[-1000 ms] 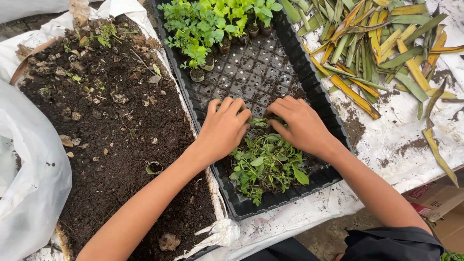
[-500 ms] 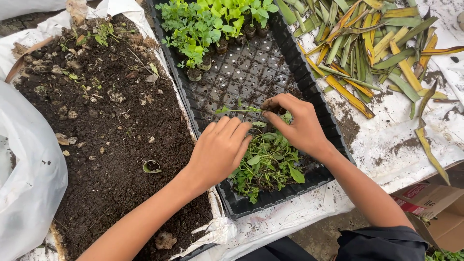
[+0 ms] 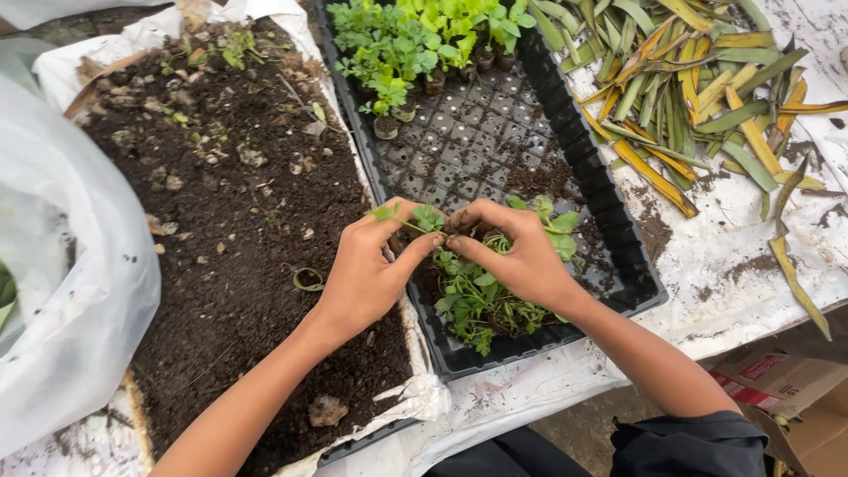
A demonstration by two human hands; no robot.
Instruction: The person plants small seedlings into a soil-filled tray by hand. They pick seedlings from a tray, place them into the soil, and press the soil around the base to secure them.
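Head view: left hand (image 3: 371, 274) and right hand (image 3: 521, 252) meet over the near end of the black seedling tray (image 3: 618, 221). Both pinch one small green seedling (image 3: 415, 216) — fingertips closed on its stem and root end, leaves pointing left. Beneath lies a loose clump of seedlings (image 3: 481, 300). Potted seedlings (image 3: 415, 44) fill the far end — a bed of dark soil (image 3: 230, 203) lies just beside the tray.

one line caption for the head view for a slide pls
Left hand and right hand pinch a seedling above a black tray, beside a bed of soil.
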